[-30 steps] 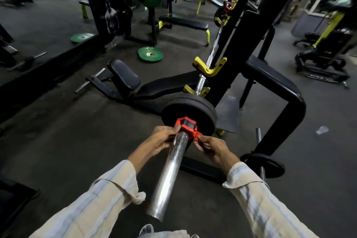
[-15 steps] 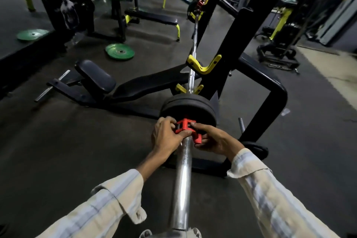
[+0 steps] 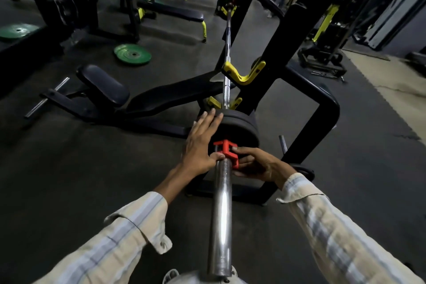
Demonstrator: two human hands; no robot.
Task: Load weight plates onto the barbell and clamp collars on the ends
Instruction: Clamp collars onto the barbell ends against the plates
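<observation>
Both hands at plates (image 3: 239, 129): left hand (image 3: 200, 143) flat, right hand (image 3: 258, 165) grip pinching collar (image 3: 226, 152).

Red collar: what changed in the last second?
The left hand let go of the red collar, opened, and now lies flat with its fingers on the black plates, thumb by the collar. The right hand still pinches the collar. Collar, plates and barbell sleeve stayed in place.

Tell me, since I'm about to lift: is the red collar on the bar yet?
On: the red collar sits around the barbell sleeve against the black plates. Whether its lever is locked, cannot tell; the right hand covers it.
</observation>
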